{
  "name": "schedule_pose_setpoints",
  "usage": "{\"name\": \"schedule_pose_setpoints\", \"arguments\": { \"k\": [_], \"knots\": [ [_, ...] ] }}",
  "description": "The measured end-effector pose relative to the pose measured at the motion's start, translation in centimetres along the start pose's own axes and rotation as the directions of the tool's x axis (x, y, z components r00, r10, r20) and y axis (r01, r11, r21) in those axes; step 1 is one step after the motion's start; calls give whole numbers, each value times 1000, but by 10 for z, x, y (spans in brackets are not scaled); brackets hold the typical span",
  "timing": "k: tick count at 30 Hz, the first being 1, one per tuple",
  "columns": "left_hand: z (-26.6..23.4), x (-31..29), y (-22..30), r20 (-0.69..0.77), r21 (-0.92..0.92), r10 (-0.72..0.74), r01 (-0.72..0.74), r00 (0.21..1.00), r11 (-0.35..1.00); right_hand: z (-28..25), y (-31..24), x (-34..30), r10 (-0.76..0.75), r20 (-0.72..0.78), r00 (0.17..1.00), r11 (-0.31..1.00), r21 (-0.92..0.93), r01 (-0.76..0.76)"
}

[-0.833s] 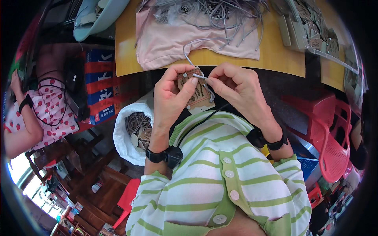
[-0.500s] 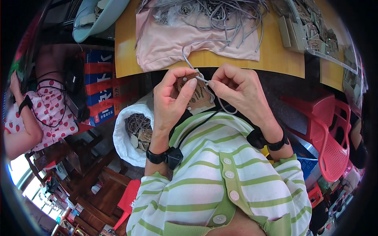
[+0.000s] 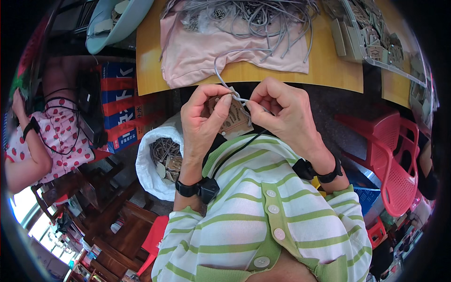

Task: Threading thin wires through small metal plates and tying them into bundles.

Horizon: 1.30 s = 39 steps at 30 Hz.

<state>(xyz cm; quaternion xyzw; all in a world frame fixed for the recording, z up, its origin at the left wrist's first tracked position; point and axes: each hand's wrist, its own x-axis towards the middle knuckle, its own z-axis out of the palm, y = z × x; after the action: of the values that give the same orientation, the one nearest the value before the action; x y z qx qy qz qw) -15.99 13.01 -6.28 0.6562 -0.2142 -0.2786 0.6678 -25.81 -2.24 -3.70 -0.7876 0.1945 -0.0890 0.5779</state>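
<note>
Head cam, only view here. The left hand (image 3: pixel 203 120) is curled shut around a brown paper tag (image 3: pixel 233 118), thumb and fingers pinching it from the left so the tag faces up toward the camera, its long axis running roughly top to bottom and a bit tilted. The right hand (image 3: pixel 282 110) sits just beside it on the right, fingers pinched closed on the end of a thin grey cord (image 3: pixel 221 70). That cord meets the tag right at its top edge, between the two hands, then loops up and away to the pile of grey cords (image 3: pixel 263 16) on the pink cloth (image 3: pixel 197 51). So the cord end comes at the tag from the right; the right hand is the nearer one to it.

All this is held in the air above the lap, near the yellow counter (image 3: pixel 329 75) but not touching it. A white sack of more tags (image 3: pixel 162 157) sits down to the left, red plastic chairs (image 3: pixel 394 160) to the right.
</note>
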Motion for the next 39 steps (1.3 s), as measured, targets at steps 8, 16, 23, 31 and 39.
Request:
{"name": "schedule_pose_setpoints", "arguments": {
  "k": [8, 16, 23, 31, 39],
  "knots": [
    [2, 0, 1, 23, 43, 11, -12, 1000, 999, 2, 4, -1, 1, 7, 1000, 1000, 9, -1],
    [2, 0, 1, 57, -5, 28, -28, 998, 1000, 1, 5, -2, -21, -24, 999, 999, -35, 20],
    [2, -1, -1, 37, 28, 19, -20, 999, 999, 0, 4, -3, -36, -24, 999, 998, -44, 35],
    [3, 2, -7, 35, 51, 112, -114, 993, 992, 2, 2, 0, -19, -20, 1000, 1000, -3, 19],
    [16, 2, -4, -41, 71, 35, -32, 999, 997, 8, 12, 4, 28, -31, 999, 992, 124, -24]
  ]
}}
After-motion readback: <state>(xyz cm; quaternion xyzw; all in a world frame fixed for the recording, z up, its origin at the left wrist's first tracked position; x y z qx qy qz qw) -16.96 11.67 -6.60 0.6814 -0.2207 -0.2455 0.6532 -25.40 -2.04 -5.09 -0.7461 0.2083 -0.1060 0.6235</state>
